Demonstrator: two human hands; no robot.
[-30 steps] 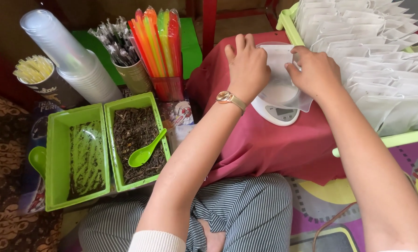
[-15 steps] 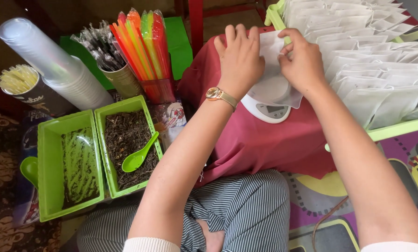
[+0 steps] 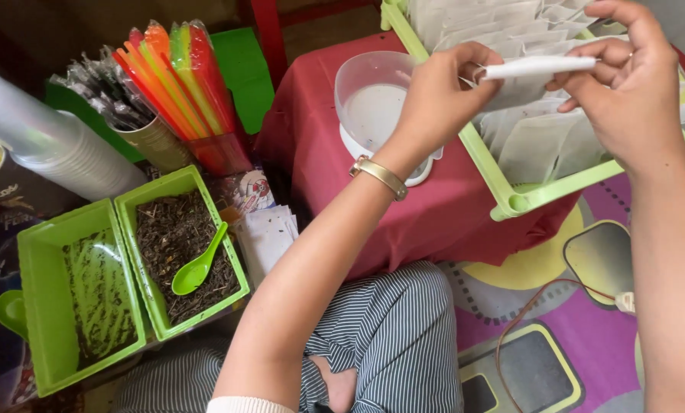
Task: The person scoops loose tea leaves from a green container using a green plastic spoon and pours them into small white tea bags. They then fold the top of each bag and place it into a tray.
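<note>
Both hands [image 3: 526, 92] hold, seemingly, white paper sachet [image 3: 537, 67].

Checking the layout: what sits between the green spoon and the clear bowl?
In the head view, between the green spoon and the clear bowl lie a stack of white sachets and the left hand's forearm.

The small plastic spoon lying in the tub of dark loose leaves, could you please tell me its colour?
Bright green, seen in the head view: the small plastic spoon.
</note>
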